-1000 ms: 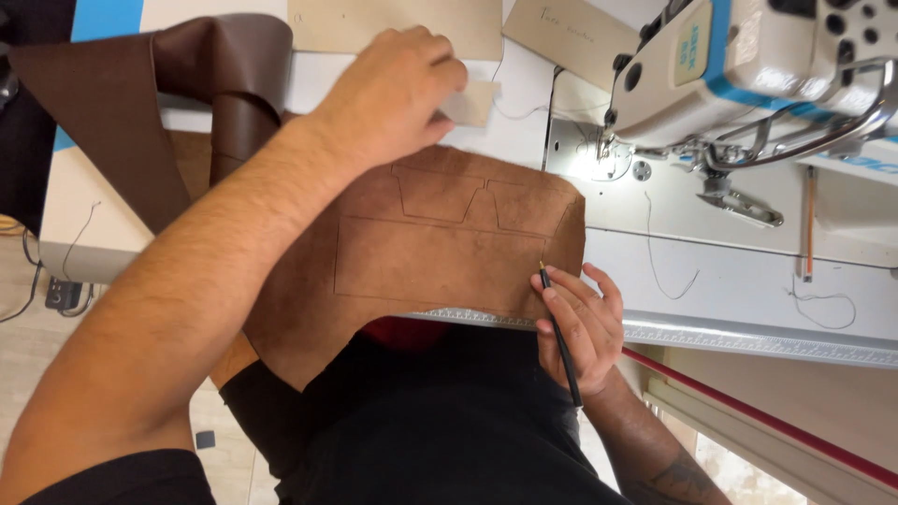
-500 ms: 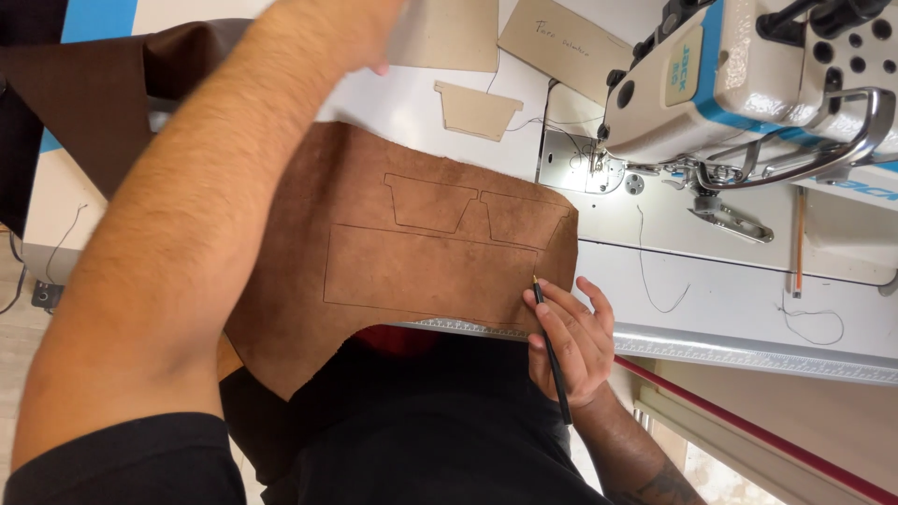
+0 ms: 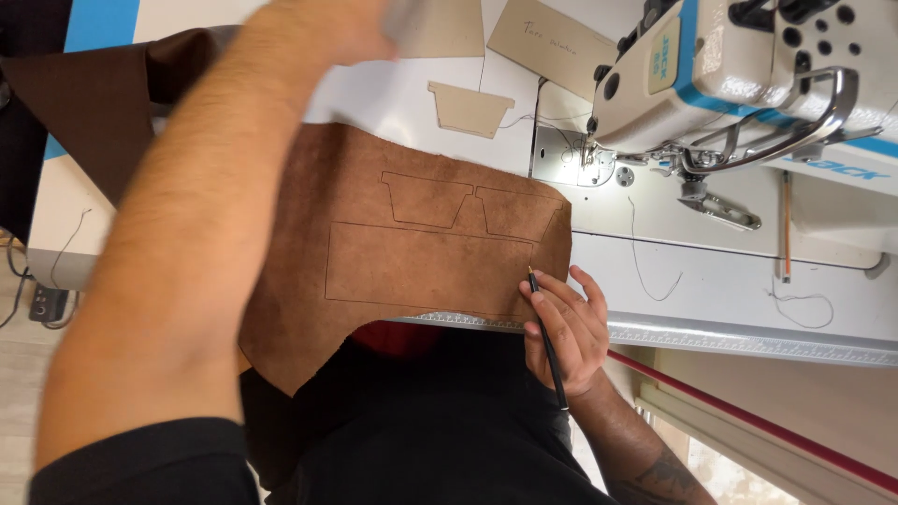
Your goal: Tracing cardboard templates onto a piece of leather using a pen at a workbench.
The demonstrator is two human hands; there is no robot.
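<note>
Brown suede leather piece [image 3: 412, 252] flat on desk [image 3: 711, 271], left of sewing machine [image 3: 748, 75]. Right hand [image 3: 561, 327] at leather's near-right corner, closed around pencil [image 3: 546, 337]. Left hand [image 3: 355, 28] beyond leather, grip unclear.

- Brown suede leather piece [image 3: 412, 252]: flat on the bench, near edge overhanging, traced with outlines.
- Thin black pen [image 3: 545, 337]: tip touching leather's right edge.

The leather sheet [image 3: 412, 243] is spread on the table [image 3: 711, 281], draped over its near edge. A small cardboard template [image 3: 470, 108] is laid just behind it, with the sewing machine [image 3: 748, 75] parked to the right.
</note>
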